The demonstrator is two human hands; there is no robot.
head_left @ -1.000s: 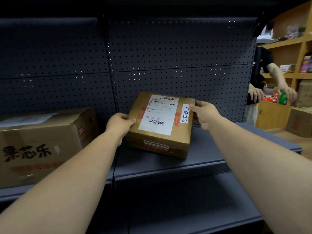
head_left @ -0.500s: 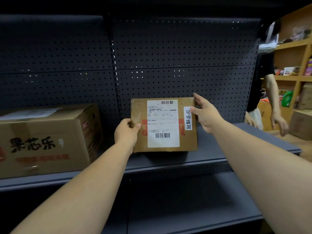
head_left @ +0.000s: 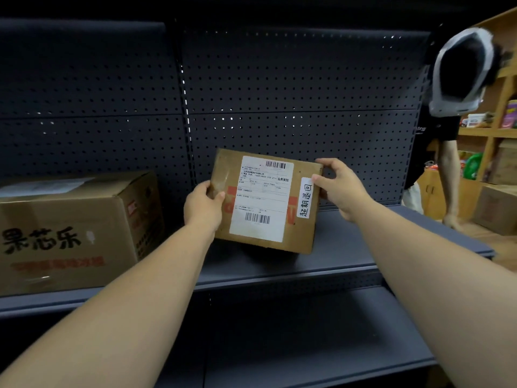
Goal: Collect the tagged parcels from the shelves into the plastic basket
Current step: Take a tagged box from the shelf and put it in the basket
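Both hands are gripping the tagged parcel (head_left: pixel 264 200), left hand (head_left: pixel 202 207) and right hand (head_left: pixel 342 186) at opposite edges, seemingly lifted off the shelf (head_left: pixel 349 247).

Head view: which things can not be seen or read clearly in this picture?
- Plastic basket: not in the head view at all.
- Parcel: its back is turned away; its lower edge hides whether it touches the shelf.
- Shipping label: print too small and blurred to read.
- Left hand and right hand: most fingers hidden behind the parcel.
- Large box: cut off by the left edge.
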